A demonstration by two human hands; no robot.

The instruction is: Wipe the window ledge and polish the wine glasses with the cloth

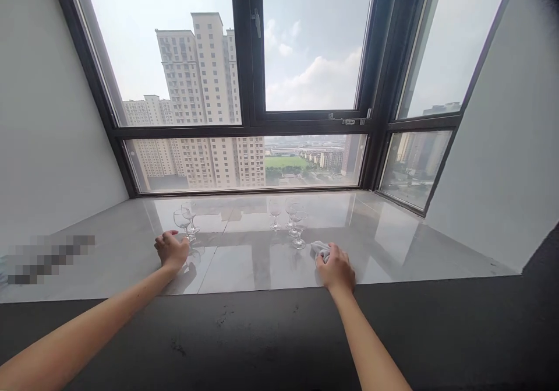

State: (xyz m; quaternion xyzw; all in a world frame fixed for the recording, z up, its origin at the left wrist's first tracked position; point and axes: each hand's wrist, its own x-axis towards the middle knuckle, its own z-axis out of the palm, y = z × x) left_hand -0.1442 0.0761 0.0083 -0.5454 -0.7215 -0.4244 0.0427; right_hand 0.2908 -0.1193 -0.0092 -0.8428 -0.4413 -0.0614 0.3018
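Note:
My left hand [173, 251] is closed at the stem of a clear wine glass [181, 217], which stands upright on the sill; the fingers hide its lower part. Just behind it is another wine glass [192, 211]. Bunched under the curled fingers of my right hand [338, 270] is a light grey cloth [321, 250], pressed on the sill surface. Several more stemmed glasses stand upright in a group left of the cloth, the nearest glass [299, 222] in front and another glass [275, 209] at the group's left.
The glossy pale tiled window sill [244, 263] reflects the window and drops off at its front edge. Behind it rise dark-framed window panes [248, 129], with white walls [484, 164] at both sides. A pixelated patch covers something at the far left.

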